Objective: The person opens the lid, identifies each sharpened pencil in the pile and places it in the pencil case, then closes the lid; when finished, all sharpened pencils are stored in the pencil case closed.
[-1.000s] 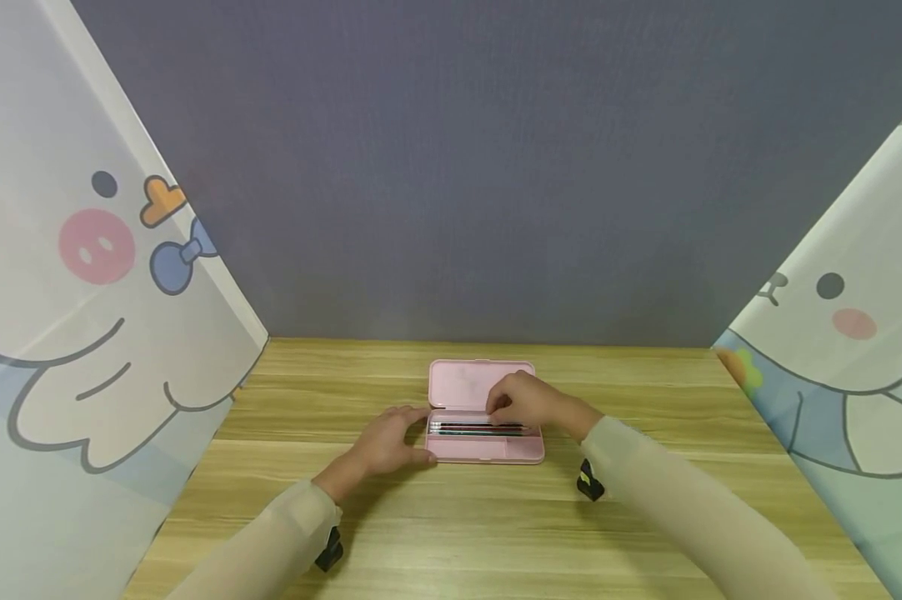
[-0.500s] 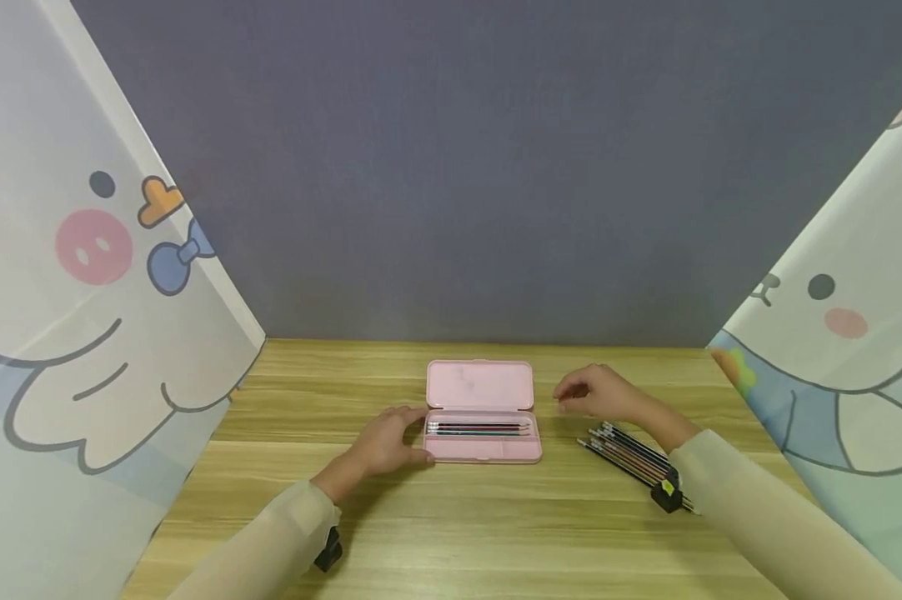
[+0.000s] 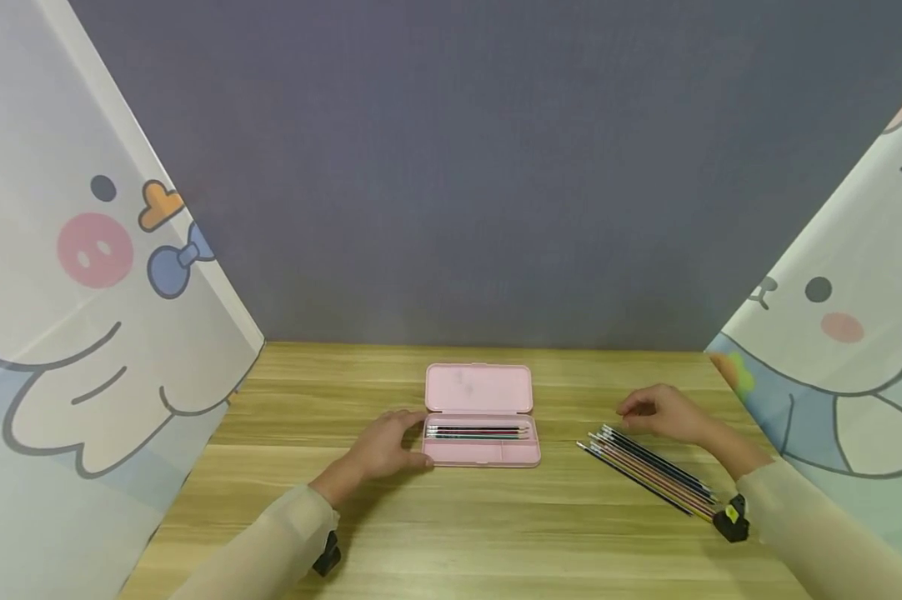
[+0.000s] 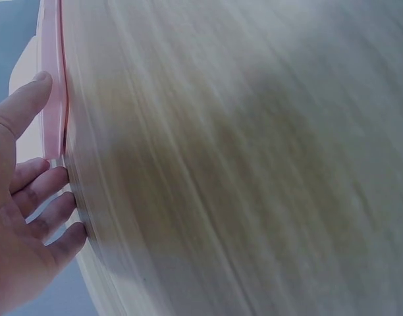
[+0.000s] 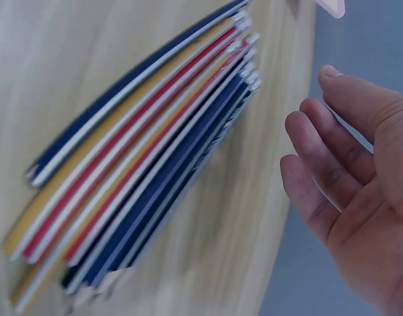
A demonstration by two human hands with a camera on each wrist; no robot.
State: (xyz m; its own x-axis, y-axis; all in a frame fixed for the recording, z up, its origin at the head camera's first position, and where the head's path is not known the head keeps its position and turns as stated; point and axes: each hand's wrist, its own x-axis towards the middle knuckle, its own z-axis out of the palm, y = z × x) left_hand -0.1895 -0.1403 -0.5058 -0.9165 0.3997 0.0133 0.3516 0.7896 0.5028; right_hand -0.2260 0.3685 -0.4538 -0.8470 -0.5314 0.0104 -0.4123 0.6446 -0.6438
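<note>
A pink pencil case (image 3: 518, 452) lies unfolded on the table, its lid (image 3: 478, 388) laid back behind it. Several pencils (image 3: 478, 432) rest side by side in its rear compartment; the front compartments hold nothing. My left hand (image 3: 382, 446) rests at the case's left end, thumb at the front corner and forefinger farther back. In the left wrist view, the straight thumb (image 4: 30, 99) touches the pink side. Nothing is in my right hand (image 3: 664, 414), held with relaxed fingers just beyond a fanned bundle of loose pencils (image 5: 142, 145) in dark blue, yellow and red.
The wooden table (image 3: 451, 533) ends at a grey back panel (image 3: 466, 183). White side panels with cartoon animals (image 3: 83, 375) stand left and right. A small black wrist device (image 3: 731, 518) overlaps the near ends of the loose pencils.
My right hand has left the case and moved right to the loose pencils, which have come into sight. The left hand has stayed at the case.
</note>
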